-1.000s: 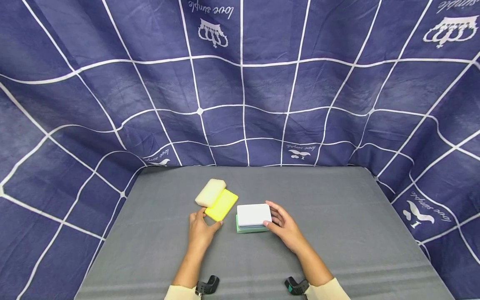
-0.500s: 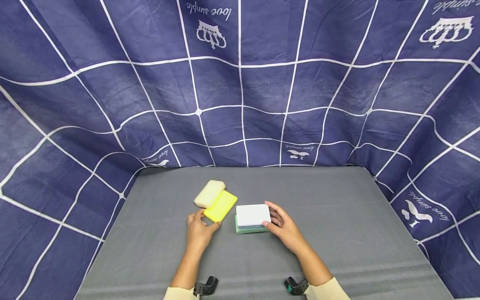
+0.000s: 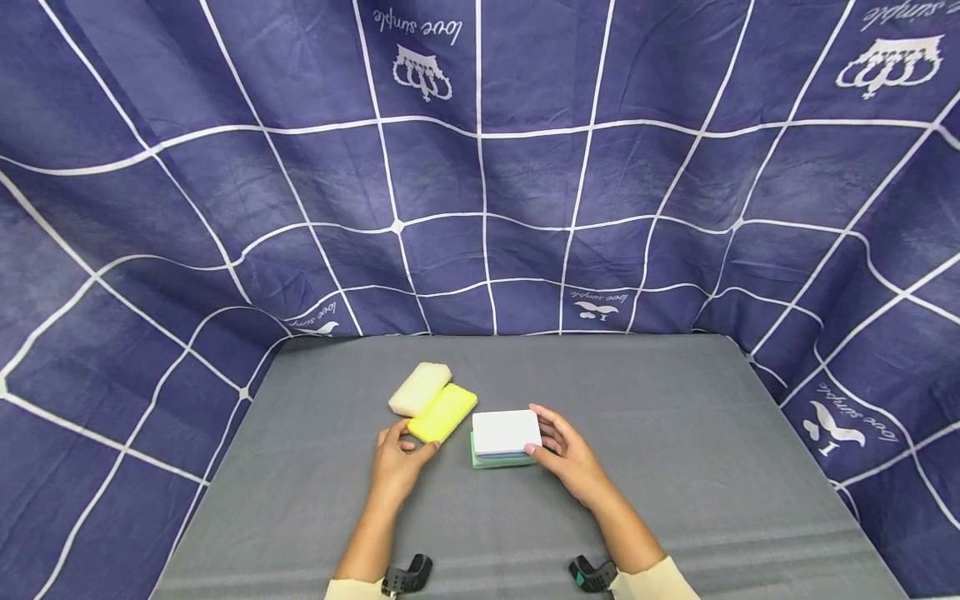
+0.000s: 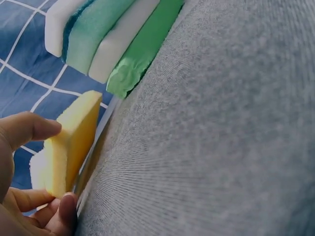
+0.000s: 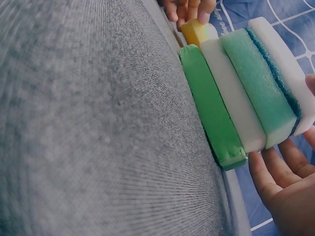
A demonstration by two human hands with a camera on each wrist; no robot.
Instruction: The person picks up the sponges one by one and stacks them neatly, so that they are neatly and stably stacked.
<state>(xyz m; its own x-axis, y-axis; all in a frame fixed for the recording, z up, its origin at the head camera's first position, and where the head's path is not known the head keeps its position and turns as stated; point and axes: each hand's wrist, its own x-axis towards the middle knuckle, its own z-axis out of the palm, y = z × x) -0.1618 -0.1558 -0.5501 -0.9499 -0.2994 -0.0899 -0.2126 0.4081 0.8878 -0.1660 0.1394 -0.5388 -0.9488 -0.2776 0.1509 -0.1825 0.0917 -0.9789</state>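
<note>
My left hand [image 3: 395, 467] pinches the near end of a yellow sponge [image 3: 444, 414] between thumb and fingers. In the left wrist view the yellow sponge [image 4: 74, 142] is tilted, its lower edge just off the grey cloth. Behind it a cream sponge [image 3: 422, 389] lies close alongside. At the centre stands a stack: a green block [image 5: 211, 105] at the bottom, then a white block [image 5: 234, 93], a teal sponge [image 5: 258, 88] with a dark blue scouring layer, and a white block [image 3: 507, 432] on top. My right hand [image 3: 567, 457] holds the stack's right end, thumb in front, fingertips against the side.
Grey cloth [image 3: 675, 467] covers the table. Blue curtains [image 3: 525, 183] with white grid lines hang behind it and along both sides. Each wrist wears a black band, such as the left wristband [image 3: 407, 575].
The near part of the yellow sponge has tipped up slightly in my left hand, and its thick side shows more. My right hand and the stack have stayed put.
</note>
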